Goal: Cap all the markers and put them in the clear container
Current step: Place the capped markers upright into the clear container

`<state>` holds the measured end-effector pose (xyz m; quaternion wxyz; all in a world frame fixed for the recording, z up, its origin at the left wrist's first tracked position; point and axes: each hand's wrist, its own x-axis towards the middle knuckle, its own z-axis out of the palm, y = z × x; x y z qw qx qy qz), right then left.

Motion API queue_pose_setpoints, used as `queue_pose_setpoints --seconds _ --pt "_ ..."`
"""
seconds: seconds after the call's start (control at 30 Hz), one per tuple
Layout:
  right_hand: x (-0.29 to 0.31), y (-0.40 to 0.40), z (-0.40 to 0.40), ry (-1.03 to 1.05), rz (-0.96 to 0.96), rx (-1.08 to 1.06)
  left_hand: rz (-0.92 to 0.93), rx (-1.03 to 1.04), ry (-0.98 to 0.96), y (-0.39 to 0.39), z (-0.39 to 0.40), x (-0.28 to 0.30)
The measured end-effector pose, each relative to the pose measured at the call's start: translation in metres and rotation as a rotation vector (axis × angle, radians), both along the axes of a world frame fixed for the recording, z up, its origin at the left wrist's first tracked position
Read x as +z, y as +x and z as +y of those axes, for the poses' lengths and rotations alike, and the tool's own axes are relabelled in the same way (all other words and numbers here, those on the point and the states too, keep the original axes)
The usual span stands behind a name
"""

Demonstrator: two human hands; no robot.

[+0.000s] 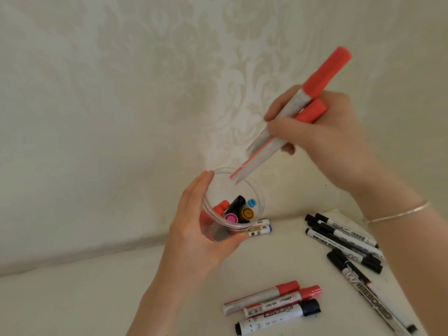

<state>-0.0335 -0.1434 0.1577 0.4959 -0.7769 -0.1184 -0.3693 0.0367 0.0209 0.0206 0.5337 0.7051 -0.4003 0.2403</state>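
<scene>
My left hand (194, 241) grips the clear container (252, 190), lifted off the table and tilted toward me. Inside it stand several capped markers (238, 209), with red, black, blue, yellow and pink caps showing. My right hand (322, 139) holds two red-capped markers (286, 122) together, caps pointing up and right. Their lower ends hang just over the container's far rim. On the table lie two red-capped markers and a black-capped one (274, 305) near the front, and several black markers (346, 238) at the right.
A blue-ended marker (263, 227) lies behind the container on the white table (72, 299). A long whiteboard marker (373, 301) lies at the right front edge. A pale patterned wall (121, 93) rises right behind the table. A thin bracelet (397, 213) circles my right wrist.
</scene>
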Motion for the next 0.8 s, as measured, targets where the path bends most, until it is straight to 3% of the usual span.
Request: queue_pose_setpoints --seconds 0.13,0.37,0.67,0.8 --pt "-0.027 0.015 0.018 -0.233 0.193 -0.016 0.047 -0.056 -0.029 -0.004 -0.003 0.003" --pt "-0.056 0.033 0.027 -0.363 0.39 -0.131 0.077 -0.119 -0.03 -0.008 -0.006 0.004" --pt "-0.048 0.027 0.025 -0.322 0.499 -0.173 0.049 -0.133 -0.026 -0.011 -0.008 0.003" --pt "-0.045 0.023 0.028 -0.119 0.631 0.083 0.004 -0.096 -0.002 -0.006 -0.005 0.0"
